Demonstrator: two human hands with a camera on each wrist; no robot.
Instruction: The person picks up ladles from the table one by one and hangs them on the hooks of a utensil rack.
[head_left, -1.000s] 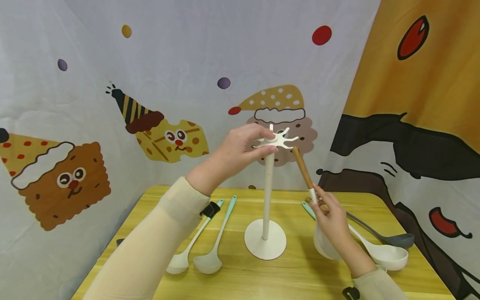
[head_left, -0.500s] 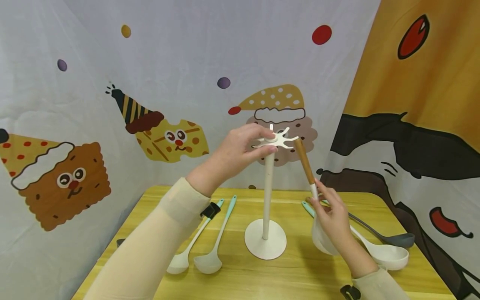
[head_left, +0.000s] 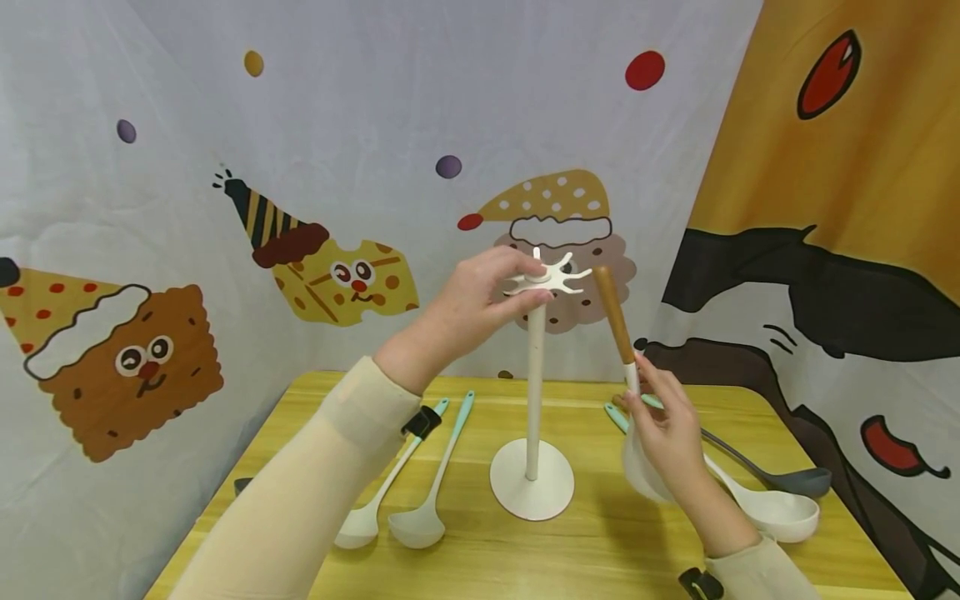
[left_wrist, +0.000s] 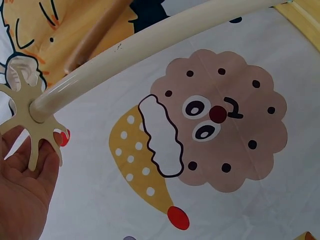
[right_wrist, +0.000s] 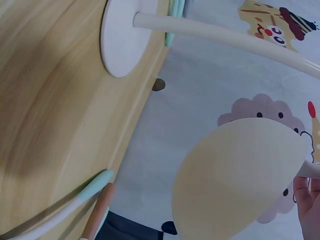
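A white utensil stand (head_left: 536, 392) rises upright from its round base (head_left: 532, 479) on the table. At its top, my left hand (head_left: 480, 292) pinches the hooked crown (head_left: 555, 277) between thumb and fingers; the left wrist view shows the fingers behind the crown's prongs (left_wrist: 35, 145). My right hand (head_left: 667, 425) grips a white ladle (head_left: 640, 462) by its neck, below the brown wooden handle (head_left: 615, 315). The handle points up, its tip just right of the hooks. In the right wrist view the ladle's bowl (right_wrist: 240, 180) hangs downward, and in the head view my hand partly covers it.
Two white ladles (head_left: 417, 527) with mint handles lie left of the stand, and a dark utensil's end (head_left: 242, 484) shows beside the sleeve. To the right lie a white ladle (head_left: 783, 515) and a grey ladle (head_left: 806, 482). A printed cloth (head_left: 360, 125) hangs behind the table.
My right hand has raised the ladle slightly, bringing the handle's tip up beside the hooks. The crown has shifted slightly left, with my left hand still on it.
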